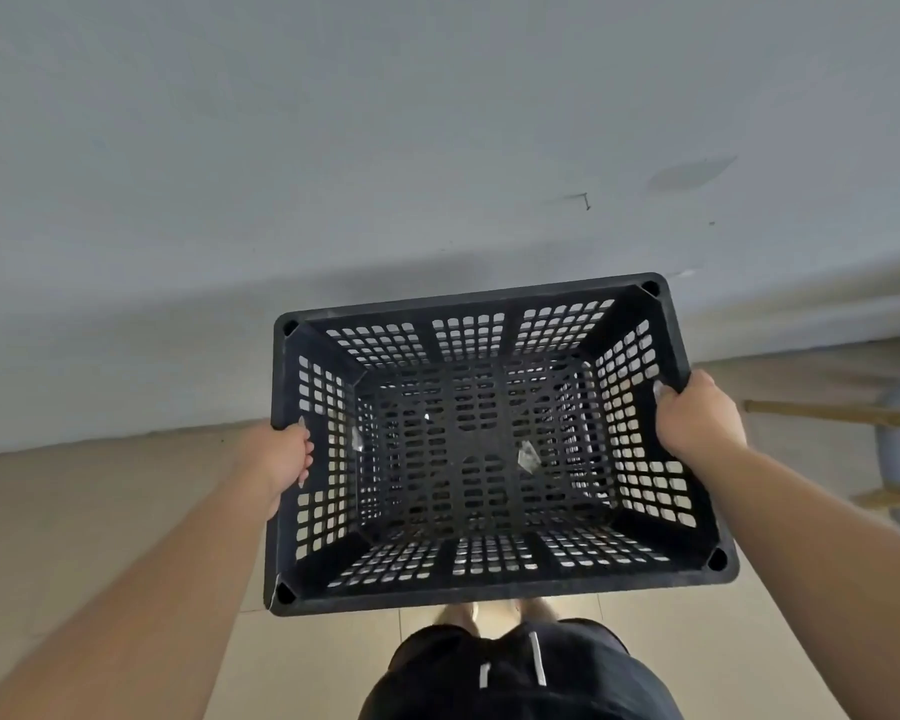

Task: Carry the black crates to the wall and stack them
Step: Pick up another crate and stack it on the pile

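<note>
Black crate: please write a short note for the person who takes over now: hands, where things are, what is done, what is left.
Hands: the left hand grips the left rim of the black crate; the right hand grips its right rim.
Where: the black crate is in the air, open side up, in front of the body, facing the wall.
Done: this one is lifted and near the wall.
Left: set it down at the wall. No stack or other crate is in view.
</note>
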A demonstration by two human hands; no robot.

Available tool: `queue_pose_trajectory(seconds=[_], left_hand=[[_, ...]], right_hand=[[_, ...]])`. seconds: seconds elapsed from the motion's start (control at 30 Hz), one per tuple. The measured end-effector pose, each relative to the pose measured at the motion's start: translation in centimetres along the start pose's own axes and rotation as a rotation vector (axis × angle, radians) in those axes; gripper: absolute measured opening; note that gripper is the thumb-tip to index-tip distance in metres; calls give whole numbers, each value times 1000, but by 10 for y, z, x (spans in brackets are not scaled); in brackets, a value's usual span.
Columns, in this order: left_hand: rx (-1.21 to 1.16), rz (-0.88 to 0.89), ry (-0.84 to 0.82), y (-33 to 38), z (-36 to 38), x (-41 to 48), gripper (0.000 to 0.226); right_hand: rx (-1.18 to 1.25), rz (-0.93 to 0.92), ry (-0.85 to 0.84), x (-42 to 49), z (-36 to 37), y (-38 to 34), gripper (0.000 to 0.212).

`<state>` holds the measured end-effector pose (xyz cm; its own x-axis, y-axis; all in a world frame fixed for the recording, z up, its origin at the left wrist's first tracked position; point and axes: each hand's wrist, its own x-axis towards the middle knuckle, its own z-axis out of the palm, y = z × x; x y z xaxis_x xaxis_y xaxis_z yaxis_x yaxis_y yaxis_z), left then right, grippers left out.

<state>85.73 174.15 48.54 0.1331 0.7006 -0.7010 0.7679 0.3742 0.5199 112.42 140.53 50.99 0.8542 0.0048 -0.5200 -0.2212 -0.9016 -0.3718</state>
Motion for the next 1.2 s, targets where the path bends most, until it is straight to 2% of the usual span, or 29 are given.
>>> queue_pose_trajectory(seconds=[0.17,0.3,0.4,0.5,0.67,0.83,1.0,1.13,1.2], left_hand=[[-38,-36,13,3,5,18,44],[-32,-41,-17,-1,2,35,34],[-66,-64,-33,-4,2,44,40],[-47,-72,-44,-6,3,44,38],[45,-39,-44,-7,0,42,25],[96,-48,-86,-8,-9,44,35],[109,-44,-46,-5,-6,44,22],[103,-33,-53,-5,-8,48,31],[87,-11,-42,-7,-8,46,29]], right_hand=[[1,18,-20,6,13,-6,35],[-24,24,-22,11,20,-11,34],[-58,26,-11,15,21,-13,32],[-78,32,-8,16,21,-16,32],[-94,58,-29,19,22,-20,32],[-110,97,-59,22,22,-26,35],[-65,35,-43,22,22,-19,28],[-23,24,-64,15,23,-12,24],[-22,34,-64,15,23,-13,23]])
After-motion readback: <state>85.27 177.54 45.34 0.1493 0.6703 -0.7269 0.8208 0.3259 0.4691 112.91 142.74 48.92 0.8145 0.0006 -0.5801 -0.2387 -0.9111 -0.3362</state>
